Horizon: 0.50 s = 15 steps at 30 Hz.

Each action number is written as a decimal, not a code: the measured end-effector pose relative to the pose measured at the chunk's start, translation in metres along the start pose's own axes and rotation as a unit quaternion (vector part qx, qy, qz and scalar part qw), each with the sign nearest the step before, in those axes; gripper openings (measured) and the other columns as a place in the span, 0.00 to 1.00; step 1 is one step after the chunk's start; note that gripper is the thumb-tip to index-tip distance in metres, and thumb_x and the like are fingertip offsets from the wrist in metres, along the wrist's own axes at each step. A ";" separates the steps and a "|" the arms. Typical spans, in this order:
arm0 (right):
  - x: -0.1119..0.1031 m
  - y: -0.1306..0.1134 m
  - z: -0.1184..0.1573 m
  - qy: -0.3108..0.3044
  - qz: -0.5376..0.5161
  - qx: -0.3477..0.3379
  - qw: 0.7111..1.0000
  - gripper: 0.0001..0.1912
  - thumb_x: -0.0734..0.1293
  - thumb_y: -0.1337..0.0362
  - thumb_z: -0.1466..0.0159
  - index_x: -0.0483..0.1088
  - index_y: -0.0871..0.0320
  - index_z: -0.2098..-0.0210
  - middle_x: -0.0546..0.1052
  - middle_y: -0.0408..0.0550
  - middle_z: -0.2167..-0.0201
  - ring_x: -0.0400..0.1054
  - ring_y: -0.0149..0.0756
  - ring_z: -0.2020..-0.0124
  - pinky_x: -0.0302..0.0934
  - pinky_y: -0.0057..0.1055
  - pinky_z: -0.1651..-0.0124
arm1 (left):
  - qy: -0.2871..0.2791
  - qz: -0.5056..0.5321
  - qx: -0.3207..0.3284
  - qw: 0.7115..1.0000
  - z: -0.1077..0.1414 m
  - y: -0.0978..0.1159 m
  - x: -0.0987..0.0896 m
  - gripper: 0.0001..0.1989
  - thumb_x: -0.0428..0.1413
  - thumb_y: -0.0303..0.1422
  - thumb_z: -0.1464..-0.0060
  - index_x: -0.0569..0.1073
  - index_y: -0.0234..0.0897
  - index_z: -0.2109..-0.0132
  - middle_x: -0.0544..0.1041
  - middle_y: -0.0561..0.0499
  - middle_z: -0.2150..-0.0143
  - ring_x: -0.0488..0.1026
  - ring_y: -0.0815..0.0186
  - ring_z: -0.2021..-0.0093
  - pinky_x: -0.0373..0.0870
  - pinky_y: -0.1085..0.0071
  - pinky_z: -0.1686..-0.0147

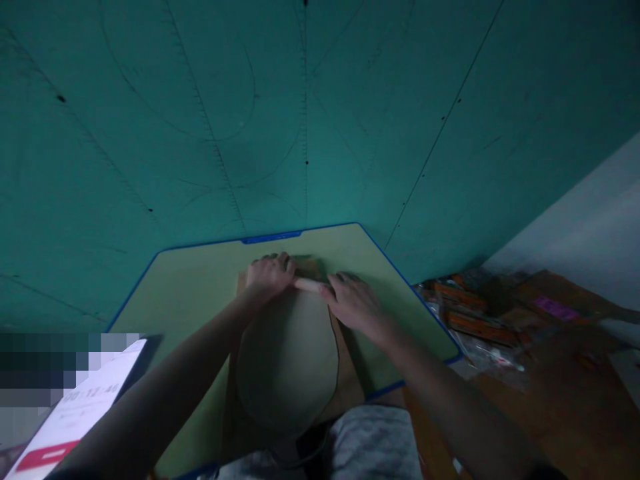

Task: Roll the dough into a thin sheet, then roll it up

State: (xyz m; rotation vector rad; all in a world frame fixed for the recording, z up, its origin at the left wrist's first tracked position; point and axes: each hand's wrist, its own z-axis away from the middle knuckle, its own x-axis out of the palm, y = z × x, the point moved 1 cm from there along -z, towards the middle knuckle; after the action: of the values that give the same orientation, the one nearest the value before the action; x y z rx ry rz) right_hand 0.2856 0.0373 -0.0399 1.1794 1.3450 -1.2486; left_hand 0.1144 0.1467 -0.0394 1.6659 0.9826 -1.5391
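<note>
A rolling pin [309, 285] lies across the far part of a large, thin, oval sheet of dough [290, 367]. My left hand [270, 275] is closed over the pin's left end, fingers curled over its far side. The other end is under my right hand [351, 298], which also grips it, thumb on the near side. Only the short middle stretch of the pin shows between them. Beneath the dough is a wooden board [349, 380], its right edge and near corner in sight.
The board rests on a pale table [193, 293] with a blue rim. A phone [87, 407] showing a timer stands at the lower left. Behind rises a green wall [280, 120] with drawn lines. Plastic-wrapped items [475, 317] and cardboard [550, 297] lie on the right.
</note>
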 end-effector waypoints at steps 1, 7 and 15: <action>0.002 -0.003 0.005 0.014 0.001 -0.008 1.000 0.29 0.51 0.52 0.24 0.66 0.65 0.37 0.76 0.65 0.43 0.71 0.51 0.43 0.63 0.44 0.43 | 0.004 -0.002 0.010 1.000 0.006 0.000 0.000 0.21 0.41 0.34 0.34 0.77 0.35 0.49 0.79 0.37 0.46 0.76 0.46 0.48 0.73 0.53 0.55; 0.011 -0.008 0.022 0.057 0.007 -0.044 0.997 0.33 0.57 0.55 0.27 0.57 0.72 0.30 0.64 0.70 0.32 0.58 0.55 0.31 0.49 0.48 0.29 | 0.045 0.009 0.020 0.999 0.025 -0.006 0.003 0.25 0.37 0.41 0.30 0.76 0.36 0.45 0.77 0.39 0.42 0.72 0.47 0.41 0.71 0.52 0.48; 0.008 0.009 -0.004 0.010 -0.006 -0.044 0.999 0.33 0.53 0.53 0.26 0.57 0.70 0.30 0.64 0.68 0.32 0.57 0.53 0.30 0.50 0.47 0.29 | 0.064 0.023 0.031 0.997 0.001 -0.008 0.011 0.27 0.37 0.42 0.30 0.77 0.32 0.47 0.76 0.34 0.42 0.70 0.45 0.39 0.67 0.49 0.43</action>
State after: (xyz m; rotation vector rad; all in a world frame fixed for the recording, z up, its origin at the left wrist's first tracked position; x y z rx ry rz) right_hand 0.2931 0.0418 -0.0488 1.1256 1.4097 -1.1763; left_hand 0.1073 0.1505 -0.0508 1.8377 0.9630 -1.4601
